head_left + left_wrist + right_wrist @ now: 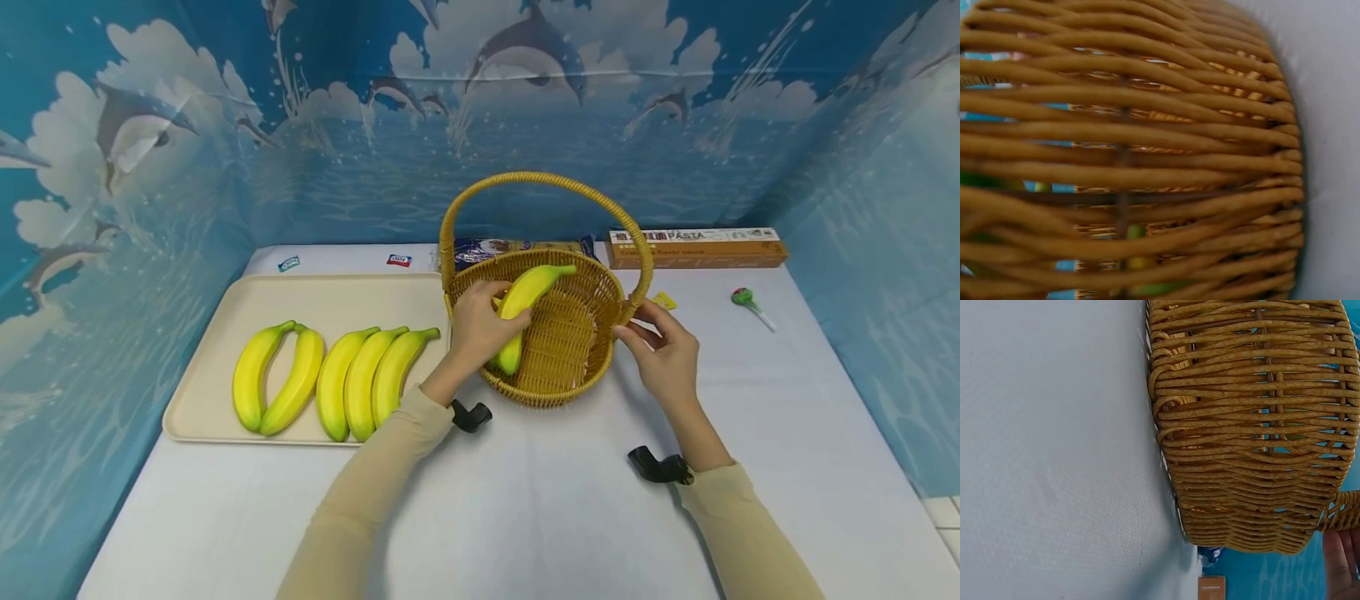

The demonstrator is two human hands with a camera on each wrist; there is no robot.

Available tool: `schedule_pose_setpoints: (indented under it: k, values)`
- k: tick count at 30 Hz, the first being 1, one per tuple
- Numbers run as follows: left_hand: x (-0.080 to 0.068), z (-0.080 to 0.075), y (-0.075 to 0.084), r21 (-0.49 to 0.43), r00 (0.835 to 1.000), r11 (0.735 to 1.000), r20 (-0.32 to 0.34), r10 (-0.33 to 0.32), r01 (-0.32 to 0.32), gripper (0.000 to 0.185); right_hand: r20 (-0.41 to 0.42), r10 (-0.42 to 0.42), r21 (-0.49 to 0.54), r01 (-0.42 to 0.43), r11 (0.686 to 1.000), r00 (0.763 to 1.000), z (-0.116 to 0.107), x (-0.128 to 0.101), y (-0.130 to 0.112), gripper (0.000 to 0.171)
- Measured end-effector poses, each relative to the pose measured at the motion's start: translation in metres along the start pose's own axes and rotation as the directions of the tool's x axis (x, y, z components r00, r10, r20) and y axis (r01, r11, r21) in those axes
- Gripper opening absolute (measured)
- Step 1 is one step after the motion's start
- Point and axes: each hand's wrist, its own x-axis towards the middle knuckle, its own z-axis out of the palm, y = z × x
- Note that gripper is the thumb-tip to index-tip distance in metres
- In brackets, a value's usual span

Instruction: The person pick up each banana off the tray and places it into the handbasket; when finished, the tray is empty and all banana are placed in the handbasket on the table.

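Blue sea-and-dolphin sheeting walls in my workspace on three sides, and below it a white table (525, 500) fills the lower half of the head view. Near the centre of that frame stands a woven basket (581, 367) with a tall arched handle; the left wrist camera shows only its wicker wall (1147, 156) close up, with bits of yellow-green glimpsed through the gaps, and the right wrist camera shows the same wall (1254, 425) standing on the white surface. My left hand (480, 325) reaches over the basket's left rim with its fingers wrapped round a banana (528, 300), which lies slanted inside the basket, its upper tip pointing toward the far rim. My right hand (663, 350) sits at the basket's right side, fingertips pinching the base of the handle where it meets the rim. At the left of the head frame a cream tray (330, 292) carries five more bananas (330, 379) lined up side by side. Along the back edge, behind the basket, lies a dark packet (495, 247), and to the upper right a long pasta box (693, 247). A small yellow piece (663, 301) lies just right of the handle, and a green-headed lollipop (746, 302) rests farther right.
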Motion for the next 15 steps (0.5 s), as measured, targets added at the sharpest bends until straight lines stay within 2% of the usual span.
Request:
schedule_pose_setpoints:
  k: [6, 15]
  values:
    - [0.0054, 0.0063, -0.0036, 0.032, 0.995, 0.998, 0.080, -0.064, 0.061, 0.051, 0.003, 0.017, -0.003, -0.017, 1.000, 1.000, 0.0008, -0.0009, -0.0015, 0.048]
    - [0.0055, 0.0088, -0.0077, 0.137, 0.984, 0.987, 0.149, -0.100, 0.080, 0.054, 0.002, 0.026, -0.025, -0.025, 0.999, 1.000, 0.0012, 0.0004, -0.0022, 0.048]
